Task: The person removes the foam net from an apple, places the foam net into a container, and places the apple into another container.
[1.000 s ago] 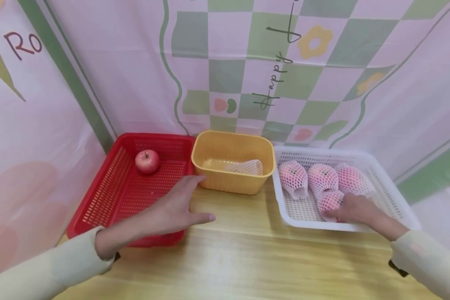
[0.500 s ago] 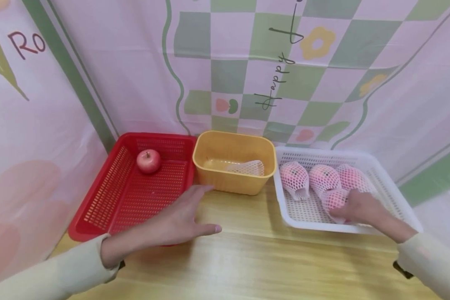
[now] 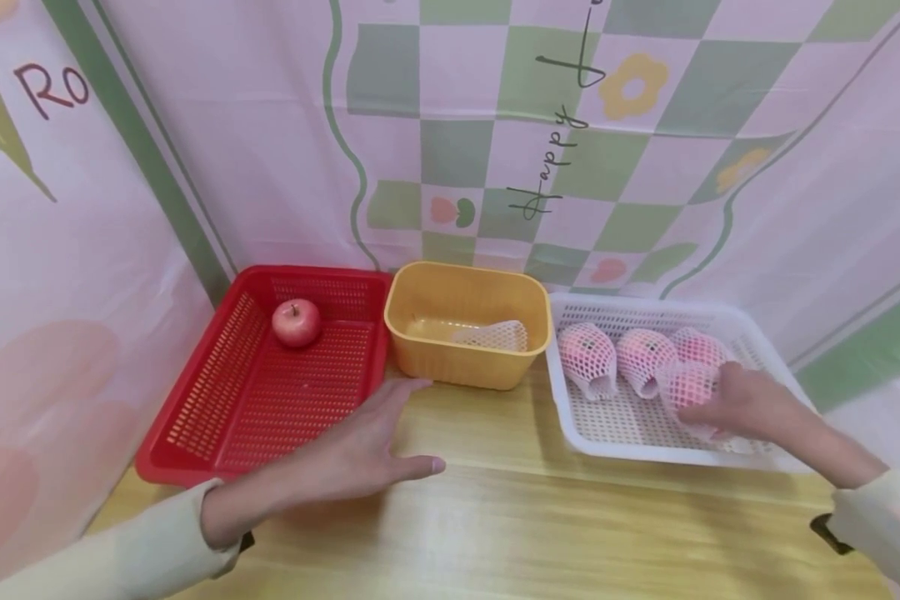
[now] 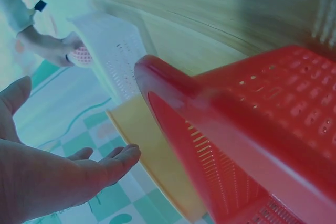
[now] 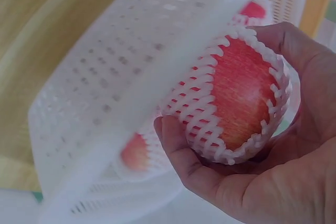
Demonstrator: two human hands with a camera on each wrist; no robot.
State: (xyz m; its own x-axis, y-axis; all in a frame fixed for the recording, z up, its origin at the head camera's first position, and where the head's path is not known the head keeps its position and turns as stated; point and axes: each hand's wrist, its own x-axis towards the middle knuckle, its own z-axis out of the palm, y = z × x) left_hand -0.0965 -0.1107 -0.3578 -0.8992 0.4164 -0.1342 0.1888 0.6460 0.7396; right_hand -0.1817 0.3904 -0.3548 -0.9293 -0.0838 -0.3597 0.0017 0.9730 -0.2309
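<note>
My right hand (image 3: 753, 404) grips an apple (image 5: 241, 95) in a white foam net, fingers and thumb curled round it. This netted apple is over the front of the white basket (image 3: 783, 367). Behind it in the basket lie three more netted apples, among them one at the left (image 3: 587, 354). My left hand (image 3: 352, 450) holds nothing; its fingers are stretched and the thumb apart, over the front right corner of the red basket (image 3: 187, 383). A bare apple (image 3: 296, 322) sits at the back of the red basket.
Between the two baskets stands a yellow bin (image 3: 461, 367) with an empty foam net (image 3: 498, 335) inside. All three stand on a wooden table (image 3: 510, 517), against a hanging patterned cloth (image 3: 457, 100).
My right hand has taken the front netted apple up and to the right, away from the other apples. My left hand has moved slightly right and toward me, still holding nothing.
</note>
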